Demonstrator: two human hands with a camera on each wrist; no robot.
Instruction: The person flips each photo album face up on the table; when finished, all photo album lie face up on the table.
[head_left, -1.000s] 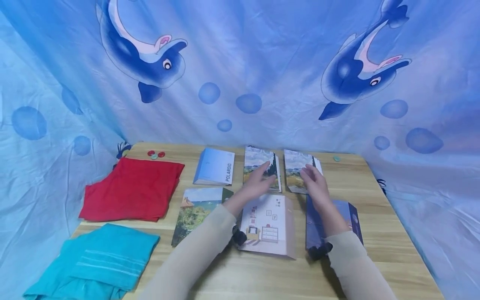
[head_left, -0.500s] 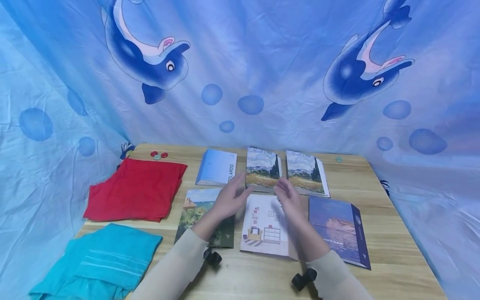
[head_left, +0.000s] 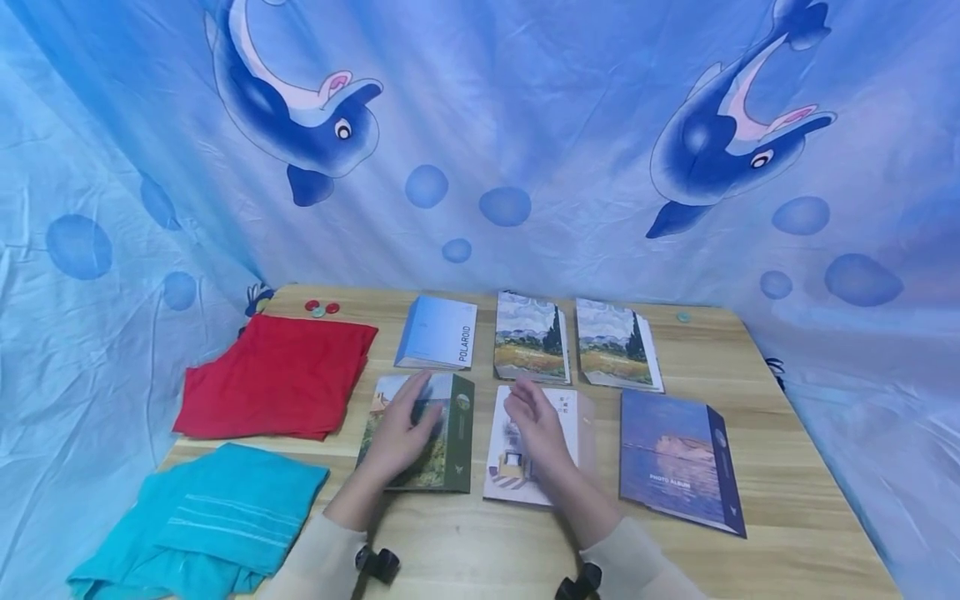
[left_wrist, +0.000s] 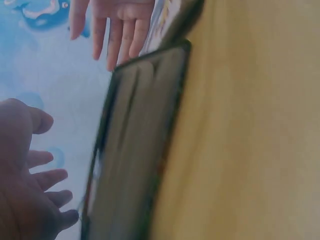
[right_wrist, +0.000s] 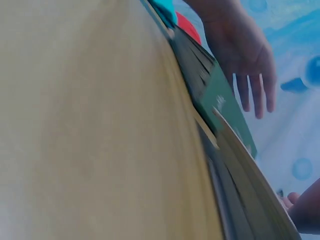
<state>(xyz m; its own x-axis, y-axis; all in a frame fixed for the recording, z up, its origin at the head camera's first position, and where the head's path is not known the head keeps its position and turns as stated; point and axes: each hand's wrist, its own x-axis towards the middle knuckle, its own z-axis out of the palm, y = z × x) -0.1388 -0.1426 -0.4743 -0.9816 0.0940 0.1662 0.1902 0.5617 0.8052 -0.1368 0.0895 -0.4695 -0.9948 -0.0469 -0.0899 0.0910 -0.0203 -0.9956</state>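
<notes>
In the head view my left hand (head_left: 405, 429) hovers over a green-spined album with a landscape cover (head_left: 457, 450), fingers extended and holding nothing. My right hand (head_left: 540, 421) is above a white album with a drawn room on its cover (head_left: 501, 450), its fingers loosely bent around nothing. To the right lies a purple-blue photo album (head_left: 671, 454). Behind them stand a light blue POLAROID album (head_left: 435, 332) and two matching albums with a painted field and cypress, one in the middle (head_left: 528, 337) and one on the right (head_left: 613, 342). The left wrist view shows both hands apart from the album edge (left_wrist: 135, 145).
A folded red cloth (head_left: 277, 375) and a folded turquoise cloth (head_left: 202, 517) lie at the table's left. Small red and pale green discs (head_left: 321, 308) sit at the back left, and another green disc (head_left: 683, 317) at the back right. A dolphin-printed curtain (head_left: 480, 125) surrounds the wooden table (head_left: 795, 467).
Both hands have drawn back from the two painted-field albums toward the front and left, over the front row. The right painted-field album and the purple-blue album have come into fuller view.
</notes>
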